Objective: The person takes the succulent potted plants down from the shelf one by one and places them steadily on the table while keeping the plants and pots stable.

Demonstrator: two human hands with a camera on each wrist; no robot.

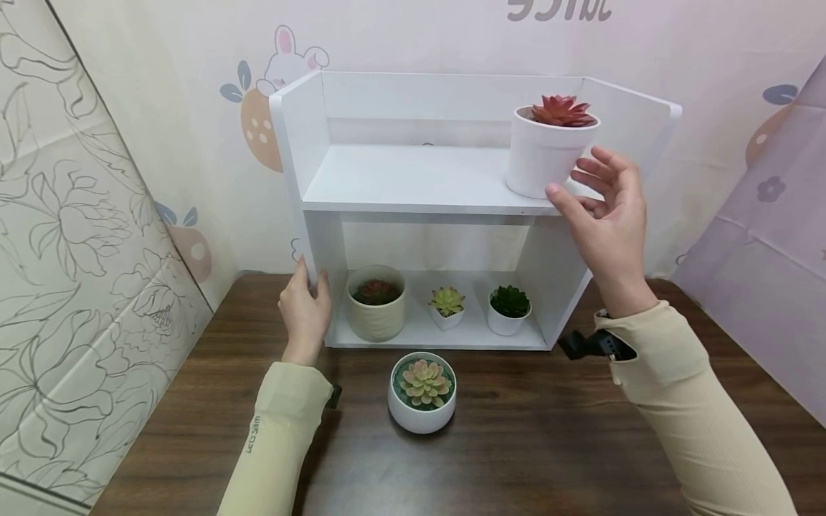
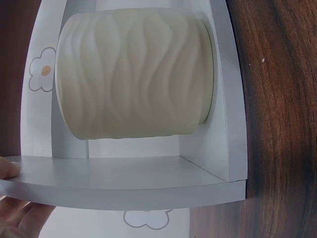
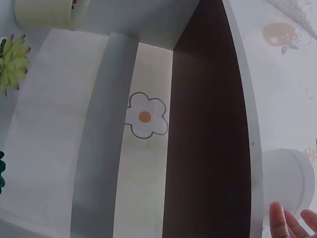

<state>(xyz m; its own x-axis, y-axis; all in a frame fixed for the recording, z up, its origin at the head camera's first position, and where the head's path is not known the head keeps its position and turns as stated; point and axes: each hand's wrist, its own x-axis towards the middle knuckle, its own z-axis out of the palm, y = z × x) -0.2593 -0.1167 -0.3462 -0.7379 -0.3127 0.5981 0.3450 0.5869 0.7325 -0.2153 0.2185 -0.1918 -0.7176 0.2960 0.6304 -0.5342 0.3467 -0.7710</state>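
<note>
On the upper board of a white two-tier shelf (image 1: 400, 179), a white pot (image 1: 540, 161) with a red succulent (image 1: 560, 112) stands upright near the right end. My right hand (image 1: 609, 215) is beside this pot, its fingers spread and loosely bent, the thumb near the pot's base; whether it touches cannot be told. In the right wrist view its fingers (image 3: 279, 220) appear by the pot (image 3: 287, 181). My left hand (image 1: 305, 312) grips the shelf's left side panel (image 2: 124, 196), thumb inside and fingers outside, beside a cream wavy-ribbed pot (image 2: 133, 74).
The lower tier also holds a small yellow-green succulent (image 1: 447, 302) and a dark green one (image 1: 509, 302) in white pots. On the brown wooden table (image 1: 529, 430) in front stands a round white pot (image 1: 421, 419) with a pale green succulent. Printed cloth (image 1: 419, 36) hangs behind.
</note>
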